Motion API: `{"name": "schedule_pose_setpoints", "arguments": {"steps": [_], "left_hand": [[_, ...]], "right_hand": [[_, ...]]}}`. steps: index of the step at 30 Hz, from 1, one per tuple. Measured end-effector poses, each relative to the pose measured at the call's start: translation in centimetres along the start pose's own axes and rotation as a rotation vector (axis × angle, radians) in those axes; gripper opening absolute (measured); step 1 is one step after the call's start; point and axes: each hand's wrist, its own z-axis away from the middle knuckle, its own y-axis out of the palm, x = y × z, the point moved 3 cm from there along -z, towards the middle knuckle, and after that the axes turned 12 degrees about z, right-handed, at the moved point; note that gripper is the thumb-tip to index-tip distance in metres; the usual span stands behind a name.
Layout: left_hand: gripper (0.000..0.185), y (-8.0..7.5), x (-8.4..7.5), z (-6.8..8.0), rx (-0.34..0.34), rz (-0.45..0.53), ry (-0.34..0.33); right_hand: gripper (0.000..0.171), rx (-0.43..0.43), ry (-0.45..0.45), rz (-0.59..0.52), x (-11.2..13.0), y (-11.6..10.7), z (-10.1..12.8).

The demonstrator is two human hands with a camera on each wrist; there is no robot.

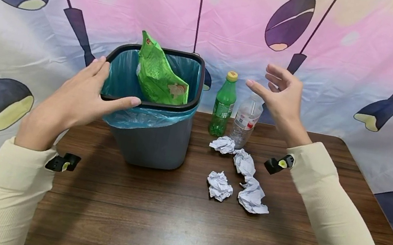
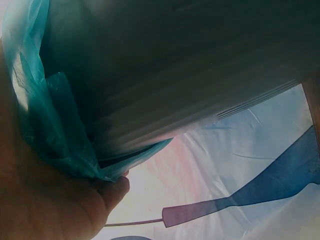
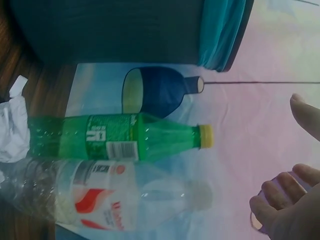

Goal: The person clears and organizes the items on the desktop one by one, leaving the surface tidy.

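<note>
- Currently the left hand [image 1: 76, 96] rests on the bin [image 1: 150, 141] rim at nine o'clock, fingers straight, thumb pressing the blue liner [image 1: 142, 118], likely steadying it.
- Inside, a glossy green bag [image 1: 159, 75] stands crumpled.
- Over the bottles at two o'clock, the right hand [image 1: 282, 98] hovers, fingers loose, holding nothing.
- Green bottle [image 1: 224, 105] and clear bottle [image 1: 246, 120] stand touching; four paper balls [image 1: 242, 178] lie on the wood table [image 1: 172, 222].

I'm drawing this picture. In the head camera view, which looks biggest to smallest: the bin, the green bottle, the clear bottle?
1. Bin, by far the biggest.
2. Green bottle and clear bottle look about alike; the green one reaches slightly higher.
</note>
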Motion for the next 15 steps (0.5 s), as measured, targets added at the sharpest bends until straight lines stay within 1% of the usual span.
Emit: {"name": "schedule_pose_setpoints", "arguments": {"steps": [5,15], "left_hand": [[0.118,0.1,0.1,0.0,0.003,0.0,-0.001],[0.118,0.1,0.1,0.0,0.003,0.002,0.002]], "right_hand": [[0.072,0.005,0.032,0.027,-1.3,-0.4,0.2],[0.078,0.01,0.1,0.161,-4.0,-0.7,0.6]]}}
